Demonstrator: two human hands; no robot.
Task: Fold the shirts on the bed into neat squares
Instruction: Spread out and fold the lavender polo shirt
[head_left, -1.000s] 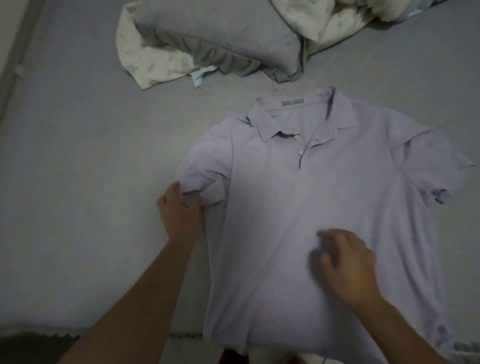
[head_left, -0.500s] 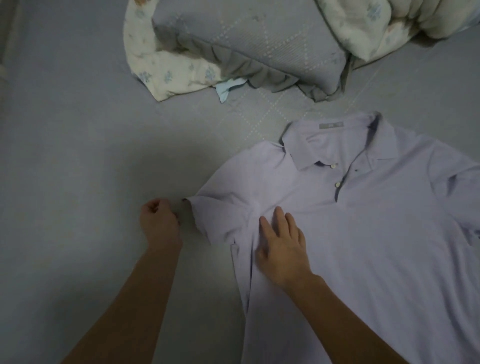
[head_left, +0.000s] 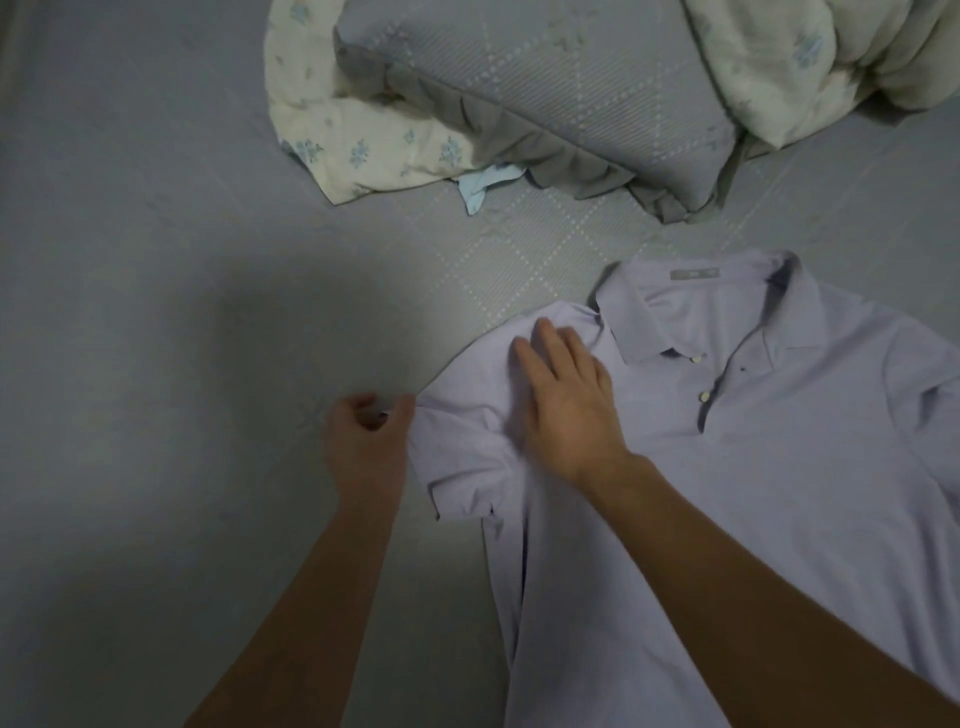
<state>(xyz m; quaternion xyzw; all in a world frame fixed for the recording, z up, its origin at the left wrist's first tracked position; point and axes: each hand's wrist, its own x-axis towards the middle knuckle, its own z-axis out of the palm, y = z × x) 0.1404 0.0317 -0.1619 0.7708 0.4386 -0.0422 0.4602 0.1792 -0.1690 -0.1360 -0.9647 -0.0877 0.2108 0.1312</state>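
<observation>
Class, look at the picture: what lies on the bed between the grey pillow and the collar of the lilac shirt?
Nothing but bare grey bedsheet, with its dotted diamond stitching, separates the pillow from the shirt collar in the head view.

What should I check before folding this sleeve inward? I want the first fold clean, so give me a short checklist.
1. Lilac short-sleeved polo shirt lies face up, collar and buttons showing: ok.
2. Right hand presses flat on the shoulder, anchoring the fabric: ok.
3. Left hand has the sleeve edge: fingers curl at the hem, firm grip cannot tell.
4. Sleeve smooth: not ok, creases run at the armpit.
5. Far sleeve and bottom hem flat: cannot tell, out of frame.
6. Grey ruffled pillow and floral quilt lie apart from the shirt: ok.
</observation>
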